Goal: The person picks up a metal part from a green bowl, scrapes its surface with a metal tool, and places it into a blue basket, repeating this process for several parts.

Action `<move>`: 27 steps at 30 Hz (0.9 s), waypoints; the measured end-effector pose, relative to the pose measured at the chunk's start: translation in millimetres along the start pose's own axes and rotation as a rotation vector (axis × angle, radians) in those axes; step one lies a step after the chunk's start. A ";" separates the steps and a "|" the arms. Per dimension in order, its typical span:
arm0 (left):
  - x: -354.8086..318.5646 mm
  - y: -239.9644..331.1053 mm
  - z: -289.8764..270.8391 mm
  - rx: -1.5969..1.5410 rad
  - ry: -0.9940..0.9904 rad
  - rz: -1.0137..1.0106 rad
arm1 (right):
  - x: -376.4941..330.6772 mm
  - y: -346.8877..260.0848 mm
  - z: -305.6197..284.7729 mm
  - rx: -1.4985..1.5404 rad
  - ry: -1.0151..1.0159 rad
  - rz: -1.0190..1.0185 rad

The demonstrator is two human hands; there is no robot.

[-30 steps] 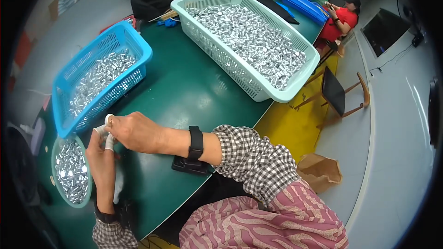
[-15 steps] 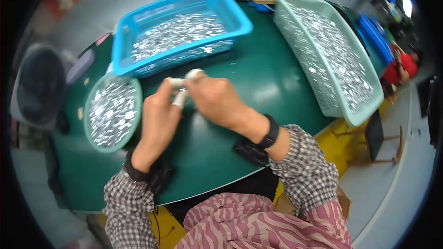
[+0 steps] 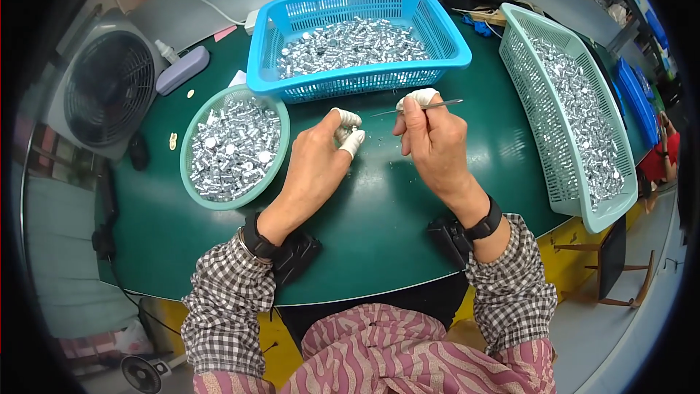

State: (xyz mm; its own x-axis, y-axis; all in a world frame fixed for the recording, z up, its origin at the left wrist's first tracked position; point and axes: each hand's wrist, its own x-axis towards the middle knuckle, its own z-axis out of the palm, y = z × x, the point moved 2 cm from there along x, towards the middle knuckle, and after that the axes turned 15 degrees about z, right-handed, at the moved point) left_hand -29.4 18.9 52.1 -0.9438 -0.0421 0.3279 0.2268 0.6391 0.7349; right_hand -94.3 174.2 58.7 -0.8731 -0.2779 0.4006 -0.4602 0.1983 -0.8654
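My left hand (image 3: 321, 157) is closed, its thumb and index finger in white finger covers pinching a small silvery metal part (image 3: 355, 128), mostly hidden by the fingertips. Across a short gap, my right hand (image 3: 439, 138) grips a slim metal pick (image 3: 442, 103) whose thin point is directed left toward the pinched part. White covers also wrap fingers of my right hand. Beside my left hand stands a round green basket (image 3: 187, 168) heaped with small silvery metal parts (image 3: 232, 149). Beyond both hands is a blue rectangular basket (image 3: 364, 86) holding several similar parts (image 3: 350, 47).
A long pale green basket (image 3: 543, 117) of metal parts stands at the right. A fan (image 3: 109, 87) and a purple case (image 3: 182, 71) are at the left. Tiny bits lie on the green table (image 3: 364, 248). A chair (image 3: 612, 266) and a person in red (image 3: 667, 153) are farther right.
My hands have drawn apart, the right moving rightward, so the pick now shows plainly. The whole view has shifted, with the baskets appearing farther right, and is sharper.
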 end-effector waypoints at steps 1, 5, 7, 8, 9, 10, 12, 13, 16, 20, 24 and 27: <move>0.2 1.5 0.3 0.003 -0.009 0.002 | -1.6 -1.1 -0.8 -0.020 0.010 -0.038; 2.5 2.5 0.2 -0.364 -0.028 -0.200 | -2.8 -8.0 -3.3 -0.038 0.026 -0.118; 2.1 0.2 0.4 -0.636 -0.040 -0.287 | -4.4 -12.1 -4.5 -0.012 0.011 -0.109; 1.8 -0.9 1.2 -0.773 -0.045 -0.331 | -4.6 -11.2 -3.9 -0.009 0.014 -0.110; 2.2 -2.1 1.1 -0.770 -0.046 -0.330 | -4.8 -9.9 -2.3 -0.017 -0.002 -0.130; 2.6 -3.8 1.6 -0.871 -0.019 -0.374 | -4.9 -8.5 -0.6 -0.025 -0.019 -0.150; 2.5 -7.7 2.6 -1.074 0.038 -0.461 | -5.3 -8.5 0.7 -0.032 -0.038 -0.172; 2.1 -10.8 2.7 -1.073 0.041 -0.460 | -6.2 -8.2 0.3 -0.024 -0.083 -0.138; 0.3 -19.9 3.7 -1.232 0.054 -0.446 | -9.3 -7.5 2.1 -0.008 -0.178 -0.070; 0.5 -20.3 4.1 -1.240 0.059 -0.441 | -11.9 -1.6 5.4 -0.055 -0.186 -0.118; 1.5 -21.8 4.7 -1.243 0.038 -0.430 | -10.8 -0.1 6.7 -0.109 -0.191 -0.161; 1.6 -19.6 4.8 -1.243 0.040 -0.434 | -12.3 4.1 9.7 -0.138 -0.199 -0.179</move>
State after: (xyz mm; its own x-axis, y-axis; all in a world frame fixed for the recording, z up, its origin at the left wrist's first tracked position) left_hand -36.6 10.0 35.4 -0.9926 -0.0998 -0.0698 -0.0021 -0.5590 0.8292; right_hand -83.8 169.3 47.2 -0.7334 -0.4961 0.4647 -0.6337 0.2518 -0.7314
